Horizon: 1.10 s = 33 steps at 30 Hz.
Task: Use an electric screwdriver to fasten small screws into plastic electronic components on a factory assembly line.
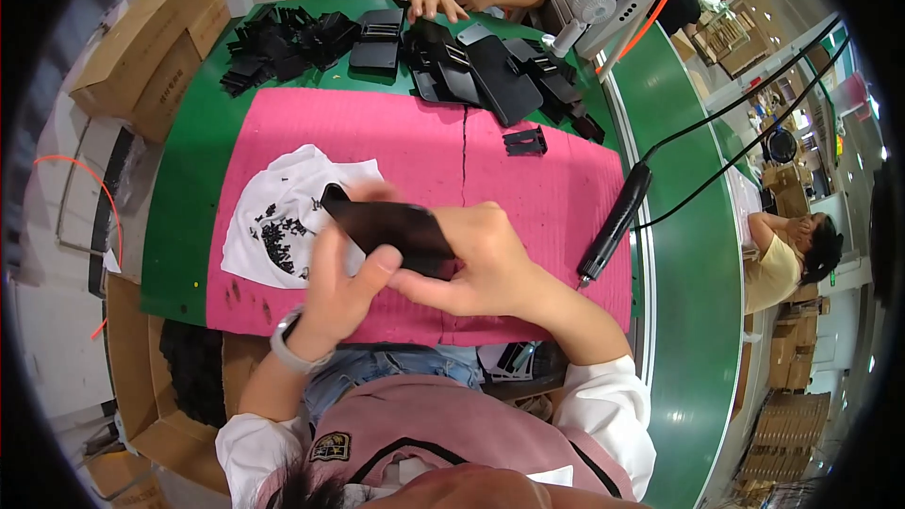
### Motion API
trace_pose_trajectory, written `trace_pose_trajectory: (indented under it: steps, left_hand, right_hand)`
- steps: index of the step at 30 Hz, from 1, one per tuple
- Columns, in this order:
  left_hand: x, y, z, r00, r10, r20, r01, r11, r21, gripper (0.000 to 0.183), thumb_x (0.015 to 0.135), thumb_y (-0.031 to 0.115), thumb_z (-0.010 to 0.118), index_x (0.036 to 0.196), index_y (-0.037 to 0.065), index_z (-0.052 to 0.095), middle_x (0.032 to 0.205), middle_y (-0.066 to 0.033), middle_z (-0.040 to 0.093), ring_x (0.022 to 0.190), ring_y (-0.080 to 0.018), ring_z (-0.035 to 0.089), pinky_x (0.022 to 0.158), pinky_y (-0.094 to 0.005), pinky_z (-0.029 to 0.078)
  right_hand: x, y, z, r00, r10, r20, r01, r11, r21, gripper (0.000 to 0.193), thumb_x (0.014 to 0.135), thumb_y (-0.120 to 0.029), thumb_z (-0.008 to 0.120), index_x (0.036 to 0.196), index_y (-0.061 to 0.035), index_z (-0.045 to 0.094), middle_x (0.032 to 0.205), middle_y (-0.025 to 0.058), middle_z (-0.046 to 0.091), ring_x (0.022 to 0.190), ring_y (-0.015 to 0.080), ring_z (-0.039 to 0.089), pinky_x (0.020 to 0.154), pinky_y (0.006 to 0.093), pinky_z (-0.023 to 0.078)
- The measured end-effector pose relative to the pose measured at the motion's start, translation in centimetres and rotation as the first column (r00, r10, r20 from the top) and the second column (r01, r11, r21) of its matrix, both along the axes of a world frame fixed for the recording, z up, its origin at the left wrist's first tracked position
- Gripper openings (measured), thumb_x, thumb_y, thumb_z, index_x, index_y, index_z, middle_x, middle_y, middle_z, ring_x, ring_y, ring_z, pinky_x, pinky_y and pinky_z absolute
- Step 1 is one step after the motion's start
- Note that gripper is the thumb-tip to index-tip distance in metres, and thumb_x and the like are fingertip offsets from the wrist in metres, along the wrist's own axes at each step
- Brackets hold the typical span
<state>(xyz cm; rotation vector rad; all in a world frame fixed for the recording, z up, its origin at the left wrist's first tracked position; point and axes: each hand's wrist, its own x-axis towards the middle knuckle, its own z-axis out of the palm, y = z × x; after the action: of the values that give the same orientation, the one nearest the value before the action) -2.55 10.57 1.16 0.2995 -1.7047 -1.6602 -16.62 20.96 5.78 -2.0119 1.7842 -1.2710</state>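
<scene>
Above the pink mat [547,217] a glossy black flat panel [396,231] is held tilted between my hands. My right hand [481,259] grips its right end, thumb along the lower edge and the other fingers mostly hidden. My left hand [335,287], partly blurred, closes on the left part, with its thumb at the lower edge and its fingers behind. Left of the hands lies a crumpled white cloth [255,184] with many small black pieces [276,247] on it. A small black bracket-like part [525,141] rests on the mat, farther right.
A corded black electric screwdriver [617,221] lies at the mat's right edge. Black parts [292,42] and panels [504,80] pile along the far side, where another person's hand [436,5] reaches in. A small white fan [591,6] and cardboard boxes [141,66] surround the green table [179,226].
</scene>
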Motion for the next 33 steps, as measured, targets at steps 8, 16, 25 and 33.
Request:
trace_pose_trajectory:
  steps: [8,16,25,33]
  left_hand:
    - [2.7,-1.3,2.1,0.999,0.023,-0.032,-0.014,0.963,0.270,0.023,0.088,0.015,0.062,0.102,-0.003,0.059,0.091,-0.0027,0.062,0.081,-0.0078,0.056,0.071,-0.0225,0.045]
    - [27.4,-15.7,-2.1,0.544,0.838,0.046,-0.705,0.426,0.567,0.042,0.090,0.033,0.056,0.116,0.001,0.058,0.106,-0.0132,0.064,0.092,-0.0217,0.063,0.086,-0.0340,0.051]
    - [42.5,-14.7,-17.6,0.087,0.821,0.565,-0.974,-0.049,0.220,0.093,0.079,0.072,0.048,0.147,0.014,0.020,0.146,-0.0150,0.029,0.130,-0.0249,0.036,0.103,-0.0427,0.026]
    - [25.9,-16.3,-7.0,0.435,0.901,-0.004,-0.895,0.433,0.111,0.038,0.096,0.026,0.044,0.117,-0.004,0.050,0.112,-0.0132,0.056,0.100,-0.0200,0.057,0.090,-0.0327,0.043]
  right_hand:
    - [-1.1,1.5,1.5,0.878,0.145,0.457,-0.222,0.968,0.120,0.017,0.081,-0.016,0.064,0.086,-0.0004,0.063,0.070,0.0055,0.063,0.062,0.0140,0.060,0.056,0.0256,0.048]
    - [-6.3,-6.2,-0.9,0.848,-0.425,-0.318,0.409,0.905,-0.118,0.050,0.072,-0.020,0.068,0.115,-0.0004,0.051,0.107,0.0146,0.057,0.098,0.0301,0.059,0.079,0.0383,0.051]
    - [-15.3,-13.0,-8.4,0.422,-0.720,-0.551,0.745,0.622,-0.242,0.037,0.070,-0.014,0.063,0.105,-0.0017,0.056,0.097,0.0144,0.058,0.079,0.0301,0.064,0.061,0.0414,0.054]
    - [-10.8,-11.4,-4.0,0.398,-0.743,-0.538,0.650,0.643,-0.406,0.023,0.081,-0.011,0.056,0.102,-0.0009,0.057,0.092,0.0100,0.062,0.076,0.0260,0.064,0.058,0.0355,0.053]
